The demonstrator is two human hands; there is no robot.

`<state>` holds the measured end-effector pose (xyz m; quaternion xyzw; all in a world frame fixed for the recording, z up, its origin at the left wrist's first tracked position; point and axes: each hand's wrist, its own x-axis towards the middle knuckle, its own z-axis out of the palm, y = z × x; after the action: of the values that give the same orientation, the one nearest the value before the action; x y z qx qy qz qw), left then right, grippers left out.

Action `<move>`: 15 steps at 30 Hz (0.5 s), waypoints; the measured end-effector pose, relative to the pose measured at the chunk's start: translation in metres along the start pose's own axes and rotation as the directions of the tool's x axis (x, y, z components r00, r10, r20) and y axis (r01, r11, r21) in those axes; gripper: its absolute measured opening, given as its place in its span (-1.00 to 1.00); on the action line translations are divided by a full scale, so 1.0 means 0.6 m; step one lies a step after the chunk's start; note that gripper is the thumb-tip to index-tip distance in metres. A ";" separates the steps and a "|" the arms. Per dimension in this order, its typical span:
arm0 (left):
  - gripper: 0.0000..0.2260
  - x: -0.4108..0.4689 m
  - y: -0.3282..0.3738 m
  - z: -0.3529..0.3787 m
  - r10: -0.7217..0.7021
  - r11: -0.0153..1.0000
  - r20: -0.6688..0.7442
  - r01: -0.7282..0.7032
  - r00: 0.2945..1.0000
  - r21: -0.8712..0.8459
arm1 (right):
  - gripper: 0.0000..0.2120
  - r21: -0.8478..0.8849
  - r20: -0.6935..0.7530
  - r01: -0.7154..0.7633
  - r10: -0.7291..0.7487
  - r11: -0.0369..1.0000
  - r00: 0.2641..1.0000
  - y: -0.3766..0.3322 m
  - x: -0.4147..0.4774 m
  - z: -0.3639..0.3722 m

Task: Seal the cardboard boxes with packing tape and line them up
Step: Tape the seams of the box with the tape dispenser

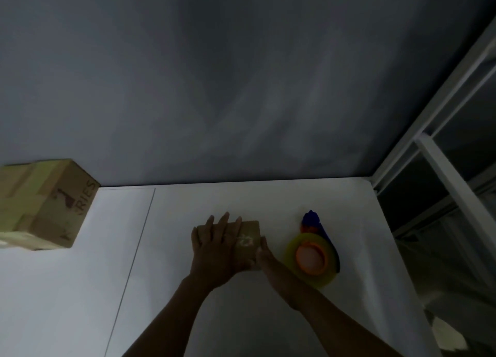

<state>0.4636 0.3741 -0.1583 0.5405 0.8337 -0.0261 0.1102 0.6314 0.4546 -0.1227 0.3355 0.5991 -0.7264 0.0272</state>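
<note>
Cardboard box half hidden under flat, released left hand; right hand grip: cannot tell, too dim

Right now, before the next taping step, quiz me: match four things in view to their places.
1. small brown cardboard box
2. large printed cardboard box with tape strips
3. tape dispenser with blue handle and orange core
4. left hand

A. far left of the white table
B. flat on the small box's top
C. right of the small box
D. mid-table, under a hand

Pairs: 1-D, 2-A, 3-C, 4-B
</note>
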 end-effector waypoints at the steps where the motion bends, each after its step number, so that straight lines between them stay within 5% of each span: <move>1: -0.12 0.001 -0.003 -0.001 0.002 1.000 0.007 -0.002 1.000 0.008 | -0.45 0.001 0.012 -0.012 0.012 1.000 1.000 0.004 -0.001 -0.002; 6: -0.42 0.002 -0.023 -0.011 0.056 0.998 -0.057 -0.056 0.997 -0.007 | -0.53 -0.074 -0.208 0.154 -0.166 0.985 0.964 0.033 0.026 0.014; 9: -0.50 -0.003 -0.024 -0.019 -0.011 0.995 -0.086 0.002 0.996 -0.097 | -0.60 -0.311 -0.160 0.210 -0.269 0.927 0.950 0.034 0.050 0.018; 15: -0.42 -0.001 -0.041 -0.016 -0.052 0.963 -0.112 0.020 0.992 -0.269 | -0.68 -0.524 -0.117 0.184 -0.284 0.832 0.952 0.037 0.065 -0.017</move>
<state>0.4400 0.3651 -0.1505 0.5061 0.8443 0.1165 0.1319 0.6154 0.4716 -0.1624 0.3079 0.8053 -0.5057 -0.0323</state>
